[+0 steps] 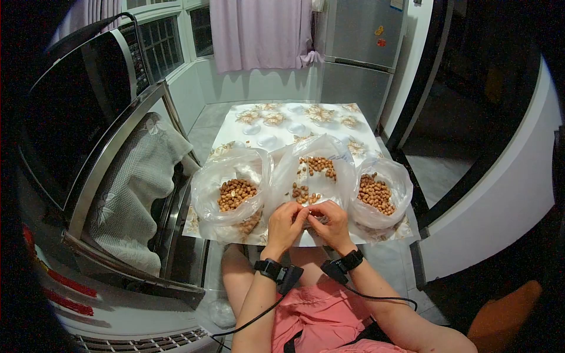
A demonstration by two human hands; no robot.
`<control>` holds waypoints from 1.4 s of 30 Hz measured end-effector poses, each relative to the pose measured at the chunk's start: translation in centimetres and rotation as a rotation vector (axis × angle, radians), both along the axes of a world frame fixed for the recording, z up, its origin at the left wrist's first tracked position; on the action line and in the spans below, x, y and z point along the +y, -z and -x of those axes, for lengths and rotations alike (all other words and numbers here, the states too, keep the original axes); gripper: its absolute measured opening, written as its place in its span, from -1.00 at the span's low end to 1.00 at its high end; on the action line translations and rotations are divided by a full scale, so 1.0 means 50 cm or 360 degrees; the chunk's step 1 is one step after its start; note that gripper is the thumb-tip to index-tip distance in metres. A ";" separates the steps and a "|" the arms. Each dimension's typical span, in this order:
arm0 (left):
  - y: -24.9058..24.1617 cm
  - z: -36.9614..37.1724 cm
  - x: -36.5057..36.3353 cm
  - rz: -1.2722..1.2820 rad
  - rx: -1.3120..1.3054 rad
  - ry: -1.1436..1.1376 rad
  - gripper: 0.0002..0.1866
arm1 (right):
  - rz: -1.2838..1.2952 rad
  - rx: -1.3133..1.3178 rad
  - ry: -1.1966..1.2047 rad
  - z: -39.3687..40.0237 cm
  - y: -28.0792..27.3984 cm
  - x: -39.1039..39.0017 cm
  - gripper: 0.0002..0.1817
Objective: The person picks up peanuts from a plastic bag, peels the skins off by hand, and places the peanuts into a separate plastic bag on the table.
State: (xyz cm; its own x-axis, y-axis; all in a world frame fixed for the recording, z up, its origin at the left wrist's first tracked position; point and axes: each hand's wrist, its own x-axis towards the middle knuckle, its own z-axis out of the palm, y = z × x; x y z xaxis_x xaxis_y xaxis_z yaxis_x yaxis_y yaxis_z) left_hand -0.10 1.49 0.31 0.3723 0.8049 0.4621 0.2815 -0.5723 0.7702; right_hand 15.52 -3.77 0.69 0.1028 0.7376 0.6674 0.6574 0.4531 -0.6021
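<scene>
My left hand (285, 225) and my right hand (332, 223) meet at the front of the middle plastic bag (287, 159), fingertips pinched together. Whatever is between the fingers is too small to make out. Loose brown peanuts (321, 165) lie in two groups inside this bag, one just beyond my fingers. To the left stands another open plastic bag (203, 176) with a heap of peanuts (236, 194). A third open bag (401, 179), on the right, also holds a pile of peanuts (375, 195).
The bags rest on a small table with a flowered cover (276, 126). A cloth-draped metal stand (135, 176) is close on the left. Behind the table are a lilac curtain (262, 35) and a grey refrigerator (359, 76). Black cables (376, 297) run from both wrist straps.
</scene>
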 end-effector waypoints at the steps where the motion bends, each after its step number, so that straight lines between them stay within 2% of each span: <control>1: 0.007 -0.001 0.004 -0.0037 -0.0022 -0.0006 -0.74 | -0.0018 -0.0025 -0.0009 -0.001 0.001 0.000 -0.81; 7: 0.012 0.000 0.008 0.0030 -0.0075 0.0008 -0.68 | 0.0098 0.0121 -0.0012 0.006 -0.003 -0.003 -0.83; 25: 0.007 -0.001 0.004 -0.0020 -0.0076 -0.0005 -0.70 | 0.0072 0.0026 0.0005 0.006 -0.007 -0.004 -0.85; 29: 0.010 -0.004 0.005 0.0007 -0.0135 -0.0031 -0.69 | -0.0005 0.0076 0.0060 0.010 -0.019 -0.015 -0.84; 33: 0.007 -0.005 0.005 0.0089 -0.0162 -0.0023 -0.70 | -0.0247 -0.0023 -0.0089 -0.001 -0.074 -0.049 -0.85; 35: 0.021 -0.005 0.004 0.0032 -0.0172 -0.0016 -0.72 | -0.0369 -0.0054 0.0064 -0.017 -0.117 -0.080 -0.85; 38: 0.015 -0.002 0.001 0.0043 -0.0148 -0.0029 -0.73 | -0.0350 -0.0019 0.0256 -0.086 -0.131 -0.102 -0.85; 40: 0.011 -0.003 -0.003 0.0032 -0.0145 -0.0032 -0.74 | -0.0275 0.0025 0.0578 -0.129 -0.143 -0.108 -0.84; 41: 0.007 -0.003 -0.004 0.0035 -0.0121 -0.0039 -0.75 | -0.0276 0.0016 0.0578 -0.154 -0.146 -0.110 -0.84; 42: 0.004 -0.002 -0.005 0.0036 -0.0097 -0.0047 -0.75 | -0.0212 -0.0144 0.0639 -0.178 -0.146 -0.110 -0.82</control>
State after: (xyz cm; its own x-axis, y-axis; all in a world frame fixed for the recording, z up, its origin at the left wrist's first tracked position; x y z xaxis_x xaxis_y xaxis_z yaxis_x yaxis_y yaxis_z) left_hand 0.00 1.26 0.09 0.3202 0.8256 0.4646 0.2502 -0.5467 0.7990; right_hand 24.42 -9.27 8.00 0.3008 0.5577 0.7736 0.8447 0.2208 -0.4876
